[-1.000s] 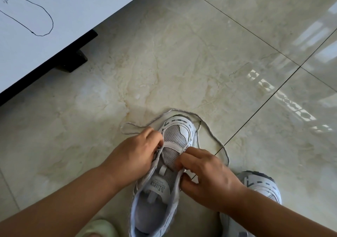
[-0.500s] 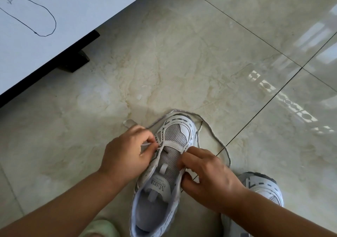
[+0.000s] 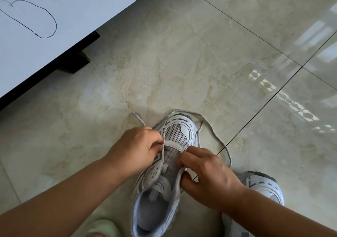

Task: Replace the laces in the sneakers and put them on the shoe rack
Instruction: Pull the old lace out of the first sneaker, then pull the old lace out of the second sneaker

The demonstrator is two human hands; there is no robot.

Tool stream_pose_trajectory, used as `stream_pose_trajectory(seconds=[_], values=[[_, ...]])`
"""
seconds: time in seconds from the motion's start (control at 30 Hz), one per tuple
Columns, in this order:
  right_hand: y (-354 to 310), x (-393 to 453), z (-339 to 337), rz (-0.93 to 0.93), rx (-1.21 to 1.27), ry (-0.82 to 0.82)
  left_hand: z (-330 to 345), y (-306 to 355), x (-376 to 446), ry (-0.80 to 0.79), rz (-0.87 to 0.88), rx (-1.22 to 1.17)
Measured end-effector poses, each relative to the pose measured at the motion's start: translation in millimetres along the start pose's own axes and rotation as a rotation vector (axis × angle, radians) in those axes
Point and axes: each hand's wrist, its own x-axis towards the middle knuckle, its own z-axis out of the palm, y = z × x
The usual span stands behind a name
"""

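Glossy beige marble-look floor tiles (image 3: 182, 54) with dark grout lines fill the view. Left hand (image 3: 135, 151) has its fingers curled, pinching the thin grey shoelace (image 3: 217, 138) at the left eyelet edge of the white-and-grey mesh sneaker (image 3: 175, 142). Right hand (image 3: 209, 174) grips the sneaker's right eyelet flap, fingers bent over the top, thumb underneath. Sneaker stands on the floor between both hands, toe pointing away, tongue exposed, opening unlaced. Lace runs from the left hand around the toe cap and loops across the floor to the right of the shoe; one short end lies on the tile just beyond the left hand. Second matching white-and-grey sneaker (image 3: 262, 185) sits on the floor at lower right, partly hidden behind the right forearm. Pale green slipper toe (image 3: 104, 227) shows at the bottom edge. White panel furniture (image 3: 73, 5) with a thin black cord loop (image 3: 43, 16) on top occupies the upper left, on a dark base.
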Motion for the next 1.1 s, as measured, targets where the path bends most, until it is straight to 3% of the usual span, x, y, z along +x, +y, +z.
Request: stream_pose_trajectory(seconds=[0.17,0.27,0.4,0.5,0.6,0.8,0.97,1.1], values=[[0,1,1,-0.014,0.019,0.025,1,-8,-3,0.101,-0.041,-0.013],[0,-3,2,-0.014,0.043,0.035,-2,-10,-4,0.204,0.060,-0.037],[9,-11,-1,0.116,0.087,0.085,-3,-4,0,0.295,0.172,-0.059],[19,-16,-11,0.194,0.046,0.125,-6,11,8,0.130,0.258,-0.091],[22,-22,-21,0.225,0.036,0.160,-5,26,9,-0.023,0.238,-0.078],[28,-41,-32,0.244,0.012,0.198,16,40,-22,-0.189,0.436,0.173],[42,-67,-41,0.318,-0.021,0.202,32,53,-38,-0.006,0.377,0.381],[45,-77,-49,0.379,-0.013,0.203,52,78,-41,-0.040,0.458,0.334]])
